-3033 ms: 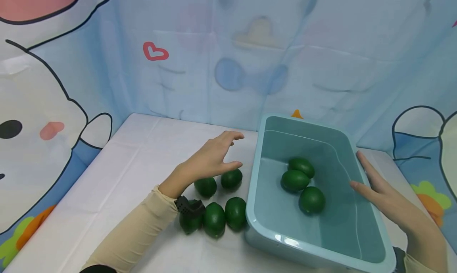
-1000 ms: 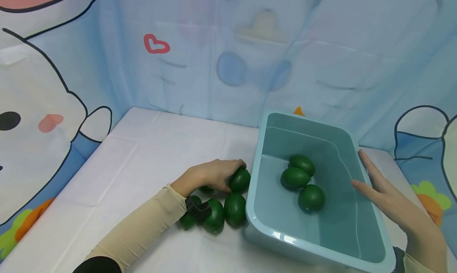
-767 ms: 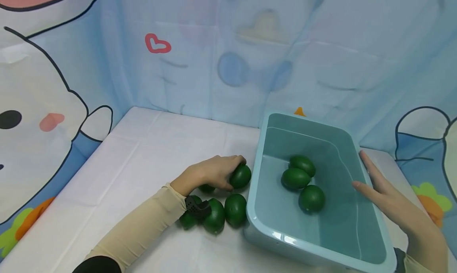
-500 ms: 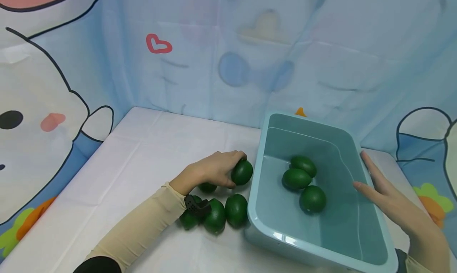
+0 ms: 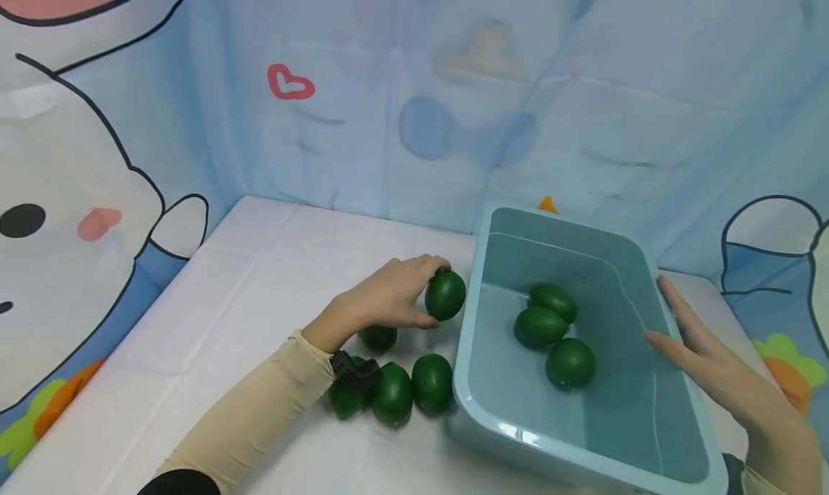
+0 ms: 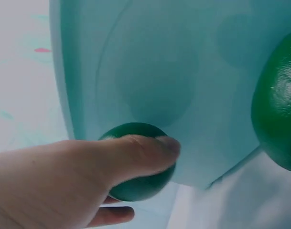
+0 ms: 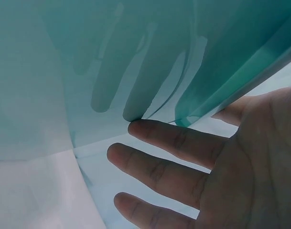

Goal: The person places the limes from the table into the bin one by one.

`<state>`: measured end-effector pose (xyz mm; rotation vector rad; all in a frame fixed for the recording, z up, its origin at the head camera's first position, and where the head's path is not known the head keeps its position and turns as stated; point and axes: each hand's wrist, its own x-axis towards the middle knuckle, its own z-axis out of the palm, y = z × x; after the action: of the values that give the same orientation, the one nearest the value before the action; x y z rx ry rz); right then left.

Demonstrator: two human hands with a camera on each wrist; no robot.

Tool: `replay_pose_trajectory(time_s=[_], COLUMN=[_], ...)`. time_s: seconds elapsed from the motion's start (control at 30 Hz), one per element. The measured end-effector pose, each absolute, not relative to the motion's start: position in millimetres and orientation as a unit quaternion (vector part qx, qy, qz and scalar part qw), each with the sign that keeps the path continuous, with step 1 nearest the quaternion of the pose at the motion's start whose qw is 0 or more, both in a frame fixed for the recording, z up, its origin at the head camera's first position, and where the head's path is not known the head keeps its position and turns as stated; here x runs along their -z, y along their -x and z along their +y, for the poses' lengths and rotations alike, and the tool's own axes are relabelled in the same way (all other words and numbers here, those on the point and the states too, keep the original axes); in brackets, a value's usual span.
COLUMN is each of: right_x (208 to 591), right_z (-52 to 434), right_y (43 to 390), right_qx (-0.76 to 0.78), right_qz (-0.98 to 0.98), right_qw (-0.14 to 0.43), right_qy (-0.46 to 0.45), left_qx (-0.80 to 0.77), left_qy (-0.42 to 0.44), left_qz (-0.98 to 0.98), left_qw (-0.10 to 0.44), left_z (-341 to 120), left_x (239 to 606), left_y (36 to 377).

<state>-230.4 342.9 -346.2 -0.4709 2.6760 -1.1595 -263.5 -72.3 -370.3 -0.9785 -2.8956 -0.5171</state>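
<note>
My left hand [image 5: 395,293] holds a dark green oval fruit [image 5: 445,295] between thumb and fingers, raised off the table just left of the tub. In the left wrist view the thumb lies across this fruit [image 6: 143,188]. A light blue-green plastic tub [image 5: 463,365] stands on the right, with several fruits [image 5: 570,363] on its floor. Under and in front of my left wrist lie more of the same fruits [image 5: 432,383]. My right hand [image 5: 719,365] rests at the tub's right rim, thumb over the rim and fingers straight along the outer wall [image 7: 102,71].
A white cloth covers the table [image 5: 272,265]. Behind it and at both sides hangs a blue cartoon-print curtain [image 5: 363,135]. The tub's tall left wall stands between the held fruit and the tub's inside.
My left hand came down from above the fruits, took hold of the one at the back beside the tub, and has lifted it up and slightly right. The right hand stays at the rim.
</note>
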Motion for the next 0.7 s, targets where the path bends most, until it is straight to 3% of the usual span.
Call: replay_pose_trajectory(time_s=[0.7], right_x=[343], right_z=[345], right_y=[227], right_qx=[0.395], right_qz=[0.900], right_qw=[0.096], right_qy=[0.160], left_qx=[0.253], left_qy=[0.271], left_qz=[-0.909], left_qw=[0.191], left_z=[-78], left_x=[352], left_y=[257])
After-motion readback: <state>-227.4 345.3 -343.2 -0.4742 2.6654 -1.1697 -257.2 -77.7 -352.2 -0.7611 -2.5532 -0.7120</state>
